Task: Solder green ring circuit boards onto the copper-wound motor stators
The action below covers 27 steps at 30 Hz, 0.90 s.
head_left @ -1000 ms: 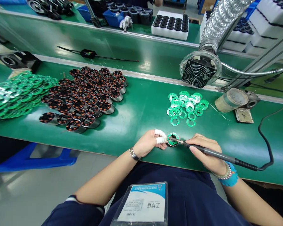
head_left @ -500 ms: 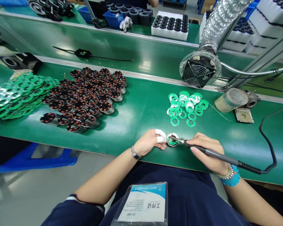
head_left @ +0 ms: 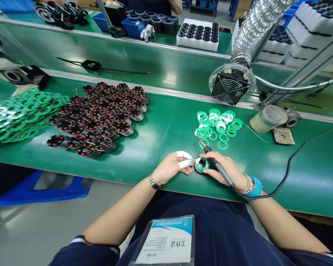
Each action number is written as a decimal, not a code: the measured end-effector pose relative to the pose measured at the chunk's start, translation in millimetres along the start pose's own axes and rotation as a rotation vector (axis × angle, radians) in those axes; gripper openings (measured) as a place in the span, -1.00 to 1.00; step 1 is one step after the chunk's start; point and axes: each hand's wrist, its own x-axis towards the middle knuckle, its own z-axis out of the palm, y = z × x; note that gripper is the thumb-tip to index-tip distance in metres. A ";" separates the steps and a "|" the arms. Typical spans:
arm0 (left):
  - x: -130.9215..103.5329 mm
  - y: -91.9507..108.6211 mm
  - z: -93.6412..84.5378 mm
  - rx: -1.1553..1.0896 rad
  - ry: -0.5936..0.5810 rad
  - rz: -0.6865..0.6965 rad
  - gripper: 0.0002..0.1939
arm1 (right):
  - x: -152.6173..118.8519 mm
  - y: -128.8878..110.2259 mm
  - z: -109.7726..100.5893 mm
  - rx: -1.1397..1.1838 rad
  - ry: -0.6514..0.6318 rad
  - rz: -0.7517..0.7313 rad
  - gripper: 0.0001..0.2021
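Note:
A motor stator (head_left: 197, 170) with a green ring circuit board (head_left: 202, 165) on top stands on the bench in front of me. My left hand (head_left: 173, 165), its fingertips wrapped in white, is pinched closed just left of the stator; what lies between the fingers is too small to make out. In my right hand (head_left: 224, 168) is a soldering iron (head_left: 217, 165), its tip pointing up and away to the left. The right thumb and forefinger reach around the stator's right side.
Loose green ring boards (head_left: 219, 123) lie beyond my hands. Several copper-wound stators (head_left: 105, 120) crowd the left, beside stacked green board panels (head_left: 22, 114). A fan with a duct (head_left: 229, 88) hangs at the right, near a round tin (head_left: 269, 118) and a sponge tray (head_left: 283, 136).
The soldering iron's tip has come off the ring board and swung up to the left. My right hand has moved left, its thumb and forefinger now at the stator.

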 end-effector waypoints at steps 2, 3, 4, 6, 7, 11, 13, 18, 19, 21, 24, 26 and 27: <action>-3.0 -3.6 -6.5 0.157 0.020 0.098 -0.80 | -6.3 -2.2 5.2 -0.034 0.068 0.040 -0.62; -4.5 -5.1 -8.5 0.235 0.011 0.135 -0.81 | -9.7 -3.5 8.3 -0.054 0.106 0.057 -0.62; -5.8 -6.2 -9.1 0.289 -0.009 0.152 -0.84 | -12.8 -4.5 11.7 -0.071 0.141 0.072 -0.62; -7.2 -7.0 -6.0 0.287 -0.050 0.141 -0.87 | -17.9 -5.9 18.5 -0.090 0.203 0.096 -0.62; -7.2 -6.8 -2.5 0.239 -0.063 0.123 -0.87 | -19.7 -6.3 21.4 -0.094 0.227 0.102 -0.62; -5.1 -3.4 15.3 0.022 -0.072 0.058 -0.83 | -22.1 -8.4 25.7 -0.092 0.256 0.095 -0.60; -4.1 -1.9 21.4 -0.019 -0.038 0.037 -0.78 | -20.9 -11.5 23.3 -0.080 0.270 0.062 -0.61; -4.2 -2.8 21.6 -0.036 0.005 -0.027 -0.72 | -16.6 -22.2 13.7 -0.056 0.334 0.010 -0.76; -4.6 -3.7 20.2 -0.045 -0.001 -0.040 -0.72 | -16.3 -23.9 12.0 -0.043 0.334 -0.001 -0.77; -5.6 -5.5 17.5 -0.075 -0.021 -0.054 -0.70 | -16.7 -26.7 8.9 -0.014 0.336 -0.016 -0.78; -6.6 -7.1 15.2 -0.116 -0.033 -0.063 -0.70 | -18.7 -30.0 3.4 -0.003 0.343 -0.001 -0.81; -6.6 -6.8 14.9 -0.118 -0.038 -0.070 -0.71 | -20.6 -31.8 -1.9 -0.017 0.335 -0.016 -0.83; -6.3 -6.4 15.0 -0.112 -0.046 -0.076 -0.71 | -21.7 -32.5 -5.2 -0.026 0.329 -0.037 -0.83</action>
